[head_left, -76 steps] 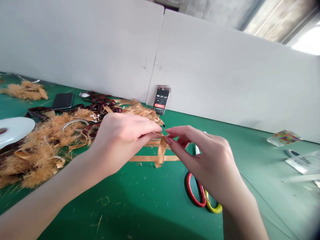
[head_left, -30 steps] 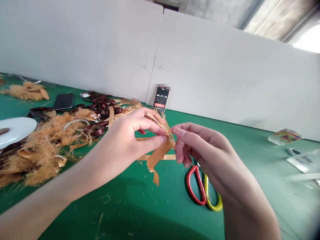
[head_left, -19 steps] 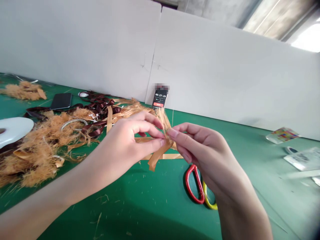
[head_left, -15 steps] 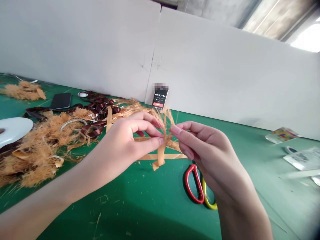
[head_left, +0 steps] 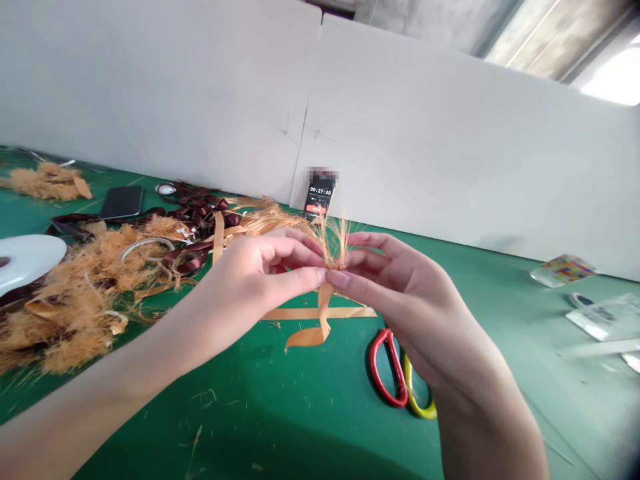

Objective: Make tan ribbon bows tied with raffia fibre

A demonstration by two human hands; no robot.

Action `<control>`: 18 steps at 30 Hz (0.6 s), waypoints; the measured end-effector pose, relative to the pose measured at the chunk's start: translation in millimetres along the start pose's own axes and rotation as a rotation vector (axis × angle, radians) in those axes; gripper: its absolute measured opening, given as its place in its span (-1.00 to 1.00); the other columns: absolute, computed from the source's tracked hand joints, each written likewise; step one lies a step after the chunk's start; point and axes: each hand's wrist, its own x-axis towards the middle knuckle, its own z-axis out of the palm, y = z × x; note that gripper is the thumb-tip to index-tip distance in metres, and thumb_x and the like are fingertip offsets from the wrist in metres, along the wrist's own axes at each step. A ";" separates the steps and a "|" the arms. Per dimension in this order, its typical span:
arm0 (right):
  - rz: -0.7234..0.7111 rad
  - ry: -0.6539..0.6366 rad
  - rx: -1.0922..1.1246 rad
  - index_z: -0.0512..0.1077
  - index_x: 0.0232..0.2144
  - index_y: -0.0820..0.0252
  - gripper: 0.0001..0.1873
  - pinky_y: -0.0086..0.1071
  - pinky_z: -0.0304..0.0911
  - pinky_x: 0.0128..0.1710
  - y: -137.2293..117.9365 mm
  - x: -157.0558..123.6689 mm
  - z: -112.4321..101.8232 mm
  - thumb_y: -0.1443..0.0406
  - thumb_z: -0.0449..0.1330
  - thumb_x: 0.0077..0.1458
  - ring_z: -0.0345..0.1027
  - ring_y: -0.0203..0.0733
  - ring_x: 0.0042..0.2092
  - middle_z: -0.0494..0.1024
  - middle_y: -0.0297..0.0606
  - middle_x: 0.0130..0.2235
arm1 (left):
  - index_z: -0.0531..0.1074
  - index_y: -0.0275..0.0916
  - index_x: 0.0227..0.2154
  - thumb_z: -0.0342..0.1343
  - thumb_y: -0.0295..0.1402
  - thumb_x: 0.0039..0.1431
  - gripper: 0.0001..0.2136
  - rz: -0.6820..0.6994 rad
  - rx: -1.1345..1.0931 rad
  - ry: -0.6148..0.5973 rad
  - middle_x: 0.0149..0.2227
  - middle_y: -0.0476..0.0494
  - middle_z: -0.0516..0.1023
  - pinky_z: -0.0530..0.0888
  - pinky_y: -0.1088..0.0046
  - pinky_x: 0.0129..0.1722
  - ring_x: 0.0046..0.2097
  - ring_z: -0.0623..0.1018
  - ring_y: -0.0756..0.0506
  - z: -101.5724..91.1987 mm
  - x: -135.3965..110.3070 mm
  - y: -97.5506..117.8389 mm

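Note:
Between my two hands is a tan ribbon [head_left: 324,310] with a frayed top; its loose threads [head_left: 334,241] fan upward. My left hand [head_left: 265,270] pinches it from the left with thumb and fingers. From the right, my right hand [head_left: 400,283] presses its thumb on the same spot, fingers curled behind. The ribbon's tail hangs down and bends left near the green table. Behind the hands lies a flat strip of tan ribbon [head_left: 295,313]. Scissors with one red handle [head_left: 387,370] and one yellow handle lie beside my right wrist, blades hidden.
Frayed tan fibre [head_left: 75,300] is heaped at the left, with dark brown ribbon [head_left: 200,207] behind it. A white spool [head_left: 30,260] stands at the left edge. A phone [head_left: 320,197] showing a timer leans on the white panel. Clear plastic packets [head_left: 607,317] lie right.
My right hand has shifted its grip, its thumb now meeting my left thumb. The frayed threads stand more upright, and the ribbon's tail has swung out to the left.

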 end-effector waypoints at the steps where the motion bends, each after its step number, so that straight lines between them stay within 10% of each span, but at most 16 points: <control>1: -0.002 -0.009 -0.001 0.37 -0.15 0.17 -0.57 -0.41 0.41 -0.24 0.6 0.0 -0.8 0.30 0.40 -0.10 0.51 -0.24 -0.24 0.58 -0.29 -0.29 | 0.56 -0.19 -0.48 0.16 -0.30 0.09 -0.87 -0.008 -0.002 -0.001 -0.20 -0.06 0.56 0.49 0.47 -0.24 -0.21 0.54 -0.06 0.0 0.2 -0.1; 18: 0.002 0.006 -0.004 0.36 -0.16 0.19 -0.56 -0.47 0.40 -0.29 2.1 -0.5 0.1 0.33 0.41 -0.11 0.52 -0.30 -0.32 0.57 -0.42 -0.43 | 0.53 -0.15 -0.39 0.18 -0.19 0.12 -0.84 -0.053 -0.070 0.029 -0.24 -0.06 0.61 0.49 0.44 -0.19 -0.14 0.57 -0.11 0.5 1.0 -8.6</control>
